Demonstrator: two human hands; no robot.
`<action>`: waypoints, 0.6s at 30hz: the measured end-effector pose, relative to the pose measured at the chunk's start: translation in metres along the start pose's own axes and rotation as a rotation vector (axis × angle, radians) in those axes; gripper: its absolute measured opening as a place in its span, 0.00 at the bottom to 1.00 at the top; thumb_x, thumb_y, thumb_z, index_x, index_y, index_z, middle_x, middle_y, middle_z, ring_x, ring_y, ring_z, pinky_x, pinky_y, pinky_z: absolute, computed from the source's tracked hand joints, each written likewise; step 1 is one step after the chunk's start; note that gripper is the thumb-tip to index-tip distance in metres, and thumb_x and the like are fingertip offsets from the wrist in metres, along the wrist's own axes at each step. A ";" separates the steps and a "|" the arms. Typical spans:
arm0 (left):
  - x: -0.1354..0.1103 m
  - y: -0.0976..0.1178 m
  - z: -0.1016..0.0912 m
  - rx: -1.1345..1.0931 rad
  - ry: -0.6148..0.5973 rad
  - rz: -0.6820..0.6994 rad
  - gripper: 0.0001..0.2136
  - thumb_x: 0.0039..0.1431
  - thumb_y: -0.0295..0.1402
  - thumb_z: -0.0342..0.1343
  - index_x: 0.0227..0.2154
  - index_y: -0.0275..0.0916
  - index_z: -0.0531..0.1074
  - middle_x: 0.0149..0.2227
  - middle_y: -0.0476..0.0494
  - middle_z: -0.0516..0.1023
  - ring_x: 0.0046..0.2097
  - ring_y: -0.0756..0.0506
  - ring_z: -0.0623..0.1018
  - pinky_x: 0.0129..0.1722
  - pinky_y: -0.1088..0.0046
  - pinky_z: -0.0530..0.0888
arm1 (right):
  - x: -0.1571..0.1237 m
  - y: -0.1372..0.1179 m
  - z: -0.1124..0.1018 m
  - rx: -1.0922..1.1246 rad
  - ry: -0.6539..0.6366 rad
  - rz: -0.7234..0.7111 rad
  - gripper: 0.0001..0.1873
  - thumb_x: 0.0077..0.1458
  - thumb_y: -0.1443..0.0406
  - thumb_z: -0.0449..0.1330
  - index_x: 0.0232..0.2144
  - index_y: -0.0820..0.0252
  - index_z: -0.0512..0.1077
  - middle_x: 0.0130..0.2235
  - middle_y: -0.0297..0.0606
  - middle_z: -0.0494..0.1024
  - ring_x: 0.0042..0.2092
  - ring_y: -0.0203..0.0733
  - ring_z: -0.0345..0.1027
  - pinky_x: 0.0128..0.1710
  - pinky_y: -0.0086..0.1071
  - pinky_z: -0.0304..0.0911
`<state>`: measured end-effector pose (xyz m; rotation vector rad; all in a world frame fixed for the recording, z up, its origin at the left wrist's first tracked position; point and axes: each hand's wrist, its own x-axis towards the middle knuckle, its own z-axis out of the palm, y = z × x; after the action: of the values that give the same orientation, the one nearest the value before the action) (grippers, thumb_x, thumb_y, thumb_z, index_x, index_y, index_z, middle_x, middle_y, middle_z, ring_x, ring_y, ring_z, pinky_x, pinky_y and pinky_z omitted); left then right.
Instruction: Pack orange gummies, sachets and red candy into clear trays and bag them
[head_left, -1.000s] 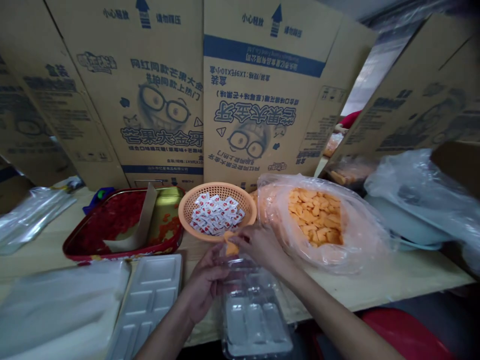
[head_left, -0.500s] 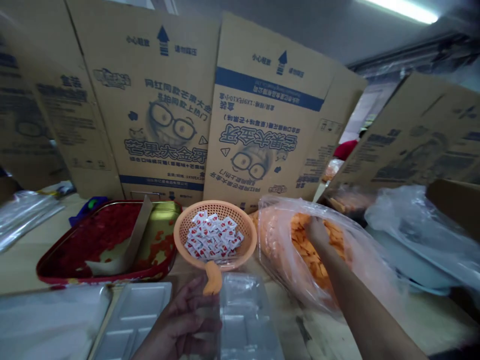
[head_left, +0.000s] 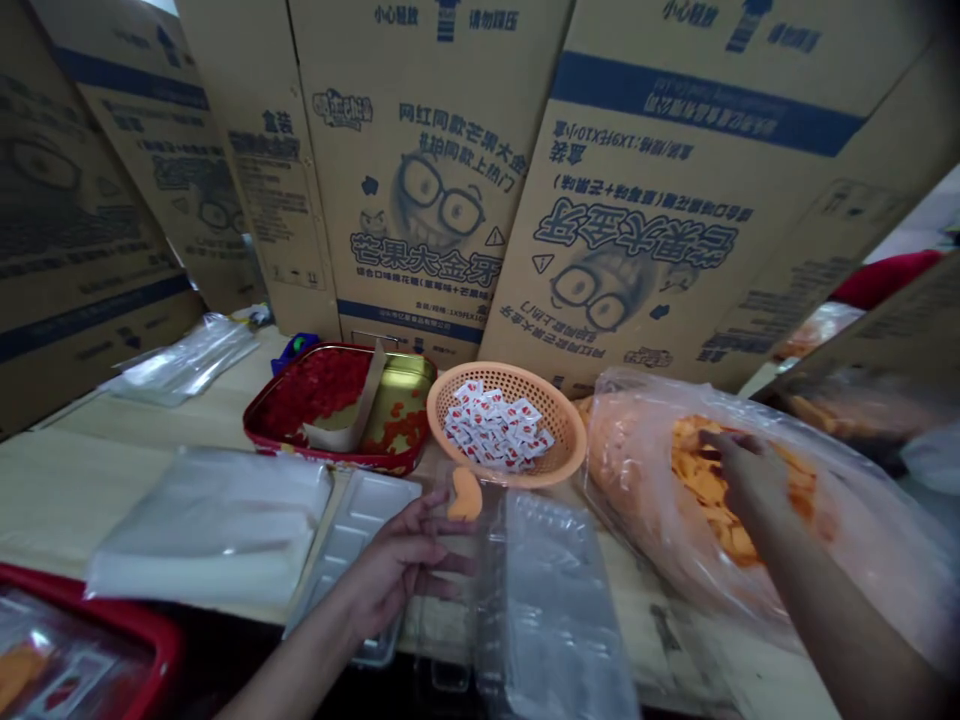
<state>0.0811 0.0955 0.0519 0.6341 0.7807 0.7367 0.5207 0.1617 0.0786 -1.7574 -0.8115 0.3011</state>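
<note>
My left hand (head_left: 412,560) is closed on a clear plastic tray (head_left: 446,640), its fingers showing along the see-through plastic. At the tray's far end, by my fingertips, is one curved orange candy piece (head_left: 466,494). More clear compartment trays (head_left: 559,600) are stacked just right of it. My right hand (head_left: 739,460) reaches into the mouth of a big clear plastic bag (head_left: 630,450) full of orange candy pieces (head_left: 724,515). Its fingers are bent down at the pieces; whatever lies between them is hidden.
An orange basket (head_left: 566,468) holds small white sachets. Left of it stands a red-rimmed tin (head_left: 337,458) with red pieces and a cardboard divider. Clear bags (head_left: 210,530), a compartment tray (head_left: 375,490) and a red bin (head_left: 169,650) lie leftward. Cardboard boxes (head_left: 420,200) wall the back.
The head view has turned left and down, bringing the red bin into view. My right hand shows more of its fingers over the orange pieces; my left hand stays at the tray.
</note>
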 end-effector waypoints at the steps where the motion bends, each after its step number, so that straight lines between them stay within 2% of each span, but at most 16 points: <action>1: -0.003 0.001 -0.001 0.002 0.006 -0.001 0.29 0.45 0.20 0.52 0.53 0.39 0.56 0.51 0.34 0.70 0.40 0.39 0.78 0.27 0.71 0.74 | -0.015 -0.011 0.004 0.130 -0.004 0.084 0.07 0.40 0.62 0.59 0.20 0.55 0.63 0.23 0.39 0.69 0.24 0.39 0.64 0.22 0.33 0.53; 2: -0.005 0.002 -0.002 0.004 0.010 -0.003 0.29 0.45 0.20 0.52 0.53 0.38 0.56 0.51 0.34 0.69 0.40 0.39 0.78 0.27 0.71 0.74 | -0.031 -0.023 0.008 0.221 -0.030 0.137 0.07 0.38 0.62 0.60 0.21 0.56 0.64 0.24 0.38 0.70 0.24 0.37 0.63 0.21 0.32 0.53; 3: -0.008 0.003 -0.003 0.005 0.014 -0.006 0.29 0.45 0.20 0.52 0.53 0.38 0.56 0.51 0.34 0.69 0.40 0.39 0.78 0.27 0.71 0.74 | -0.050 -0.036 0.013 0.300 -0.089 0.126 0.08 0.37 0.61 0.60 0.21 0.57 0.65 0.25 0.37 0.70 0.24 0.36 0.63 0.21 0.31 0.53; 6: -0.016 0.006 -0.006 0.015 0.028 -0.015 0.29 0.45 0.20 0.52 0.53 0.38 0.56 0.52 0.34 0.69 0.39 0.39 0.78 0.28 0.71 0.75 | -0.112 -0.069 0.031 0.396 -0.271 -0.094 0.12 0.39 0.59 0.62 0.25 0.57 0.66 0.29 0.34 0.73 0.25 0.33 0.63 0.24 0.28 0.57; 8: -0.021 0.007 -0.010 0.016 0.034 -0.011 0.30 0.45 0.20 0.53 0.53 0.39 0.55 0.52 0.34 0.69 0.39 0.39 0.78 0.28 0.71 0.75 | -0.151 -0.085 0.048 0.255 -0.466 -0.336 0.09 0.48 0.59 0.58 0.31 0.57 0.67 0.37 0.38 0.76 0.32 0.36 0.67 0.29 0.30 0.61; 10: -0.027 0.007 -0.016 0.013 0.033 -0.004 0.30 0.45 0.20 0.53 0.53 0.39 0.55 0.52 0.34 0.69 0.39 0.40 0.78 0.28 0.72 0.75 | -0.182 -0.095 0.066 0.031 -0.679 -0.701 0.06 0.54 0.62 0.55 0.35 0.57 0.68 0.42 0.39 0.76 0.40 0.40 0.68 0.36 0.34 0.62; 13: -0.035 0.008 -0.026 0.001 0.033 0.009 0.30 0.45 0.21 0.54 0.54 0.39 0.55 0.53 0.34 0.69 0.39 0.40 0.78 0.28 0.72 0.75 | -0.212 -0.103 0.091 -0.338 -0.854 -1.210 0.08 0.57 0.68 0.52 0.38 0.57 0.70 0.45 0.39 0.75 0.44 0.44 0.66 0.41 0.40 0.60; 15: -0.039 0.009 -0.033 -0.012 0.044 0.027 0.30 0.45 0.21 0.54 0.54 0.39 0.55 0.53 0.34 0.69 0.40 0.39 0.78 0.28 0.72 0.75 | -0.224 -0.105 0.103 -0.467 -0.883 -1.401 0.11 0.58 0.71 0.50 0.40 0.58 0.70 0.47 0.39 0.74 0.46 0.45 0.66 0.42 0.41 0.60; 18: -0.044 0.011 -0.044 -0.030 0.065 0.049 0.32 0.45 0.21 0.55 0.55 0.39 0.54 0.51 0.33 0.70 0.39 0.40 0.78 0.28 0.72 0.75 | -0.233 -0.107 0.117 -0.449 -0.956 -1.476 0.13 0.59 0.70 0.49 0.42 0.58 0.71 0.48 0.38 0.74 0.51 0.43 0.62 0.46 0.40 0.60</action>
<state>0.0205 0.0778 0.0520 0.6069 0.8148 0.8158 0.2437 0.1106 0.0910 -0.8508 -2.7351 -0.1057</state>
